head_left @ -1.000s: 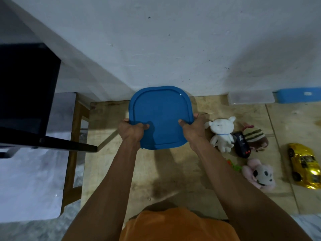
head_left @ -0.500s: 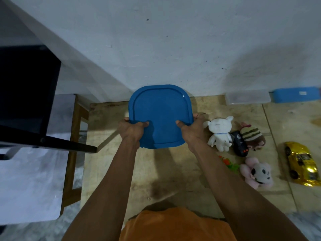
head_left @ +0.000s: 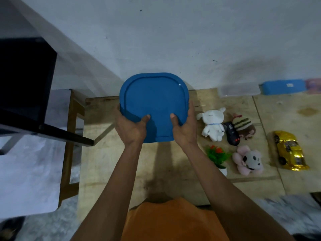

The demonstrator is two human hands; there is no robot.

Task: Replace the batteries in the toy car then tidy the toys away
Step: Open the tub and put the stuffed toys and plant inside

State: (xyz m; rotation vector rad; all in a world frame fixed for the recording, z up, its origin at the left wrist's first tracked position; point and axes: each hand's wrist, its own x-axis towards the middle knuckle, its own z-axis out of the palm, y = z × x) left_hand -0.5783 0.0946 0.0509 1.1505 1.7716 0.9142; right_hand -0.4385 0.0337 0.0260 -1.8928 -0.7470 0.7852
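Both hands, left hand point(head_left: 131, 130) and right hand point(head_left: 185, 129), clamp the near corners of a blue lid point(head_left: 153, 105), thumbs on top, fingers curled beneath. Container below hidden. Toys not yet tidied, by my reading: gold toy car point(head_left: 289, 150), white plush point(head_left: 212, 126), pink plush point(head_left: 248, 160), black remote point(head_left: 231, 133) all loose on bench point(head_left: 107, 153). Battery status: cannot tell.

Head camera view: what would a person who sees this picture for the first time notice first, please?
The big blue lid at the centre, held at its sides by the left hand and right hand in front of the wall. Next, the shiny gold toy car on the floor at far right, with plush toys between it and the hands.
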